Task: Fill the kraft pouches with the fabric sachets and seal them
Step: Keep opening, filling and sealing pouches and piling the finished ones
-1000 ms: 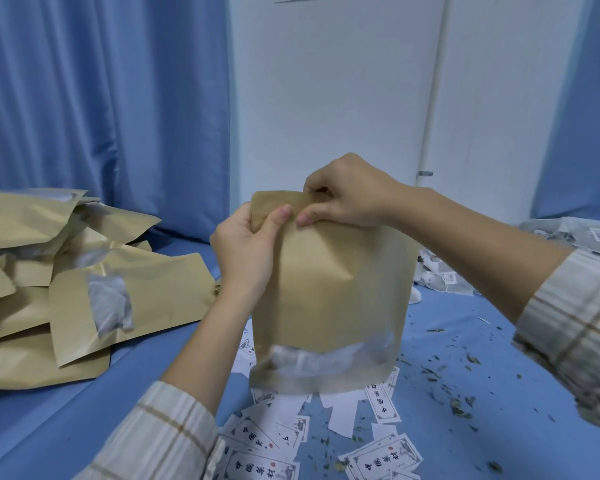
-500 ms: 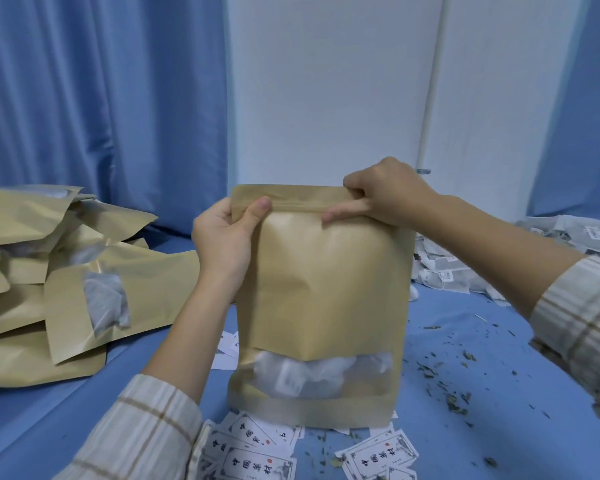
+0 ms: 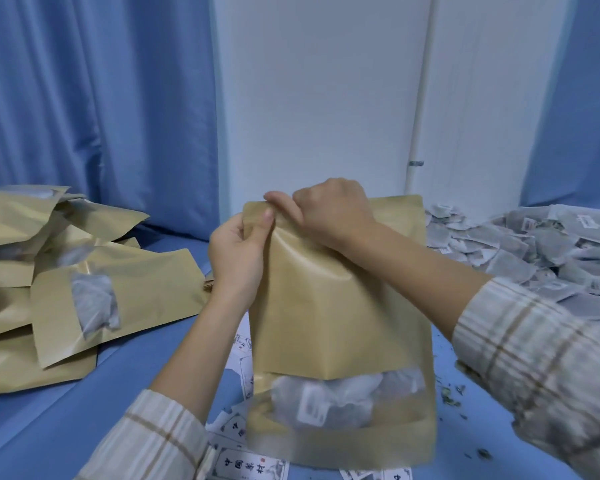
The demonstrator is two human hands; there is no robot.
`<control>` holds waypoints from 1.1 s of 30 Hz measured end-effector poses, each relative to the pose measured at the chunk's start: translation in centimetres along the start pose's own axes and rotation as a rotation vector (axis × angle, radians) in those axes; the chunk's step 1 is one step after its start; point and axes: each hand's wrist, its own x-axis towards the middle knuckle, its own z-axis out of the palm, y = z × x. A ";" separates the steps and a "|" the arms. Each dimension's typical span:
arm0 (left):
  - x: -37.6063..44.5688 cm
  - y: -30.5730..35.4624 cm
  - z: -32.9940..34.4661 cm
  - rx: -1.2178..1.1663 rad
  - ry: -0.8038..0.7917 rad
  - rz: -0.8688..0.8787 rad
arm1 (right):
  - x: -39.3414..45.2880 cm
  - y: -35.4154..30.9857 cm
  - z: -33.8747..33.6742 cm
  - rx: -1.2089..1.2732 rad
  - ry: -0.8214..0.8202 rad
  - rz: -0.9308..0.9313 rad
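Pouch [image 3: 340, 306] stands upright, sachets [image 3: 329, 400] showing through its window; left hand [image 3: 236, 258] and right hand [image 3: 329, 213] both pinch its top left corner.

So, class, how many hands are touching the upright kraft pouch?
2: the left hand pinches the kraft pouch at its top left corner; the right hand presses its top edge.
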 end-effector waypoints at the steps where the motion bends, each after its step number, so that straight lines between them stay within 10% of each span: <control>1: 0.0 -0.4 -0.3 0.012 0.007 -0.005 | 0.2 0.0 0.1 0.018 -0.034 0.000; 20: 1.0 -1.8 -2.1 0.025 0.028 -0.034 | -3.3 7.7 2.3 0.126 -0.071 0.443; 25: 1.7 -3.0 -3.1 0.004 0.103 -0.135 | -5.3 8.1 3.7 0.826 -0.142 0.666; 29: 2.2 -4.0 -4.2 -0.092 0.183 -0.229 | -9.8 8.0 5.8 1.367 -0.576 0.694; 33: 2.4 -4.8 -4.2 -0.210 0.126 -0.348 | -11.6 6.8 8.1 1.430 -0.360 0.751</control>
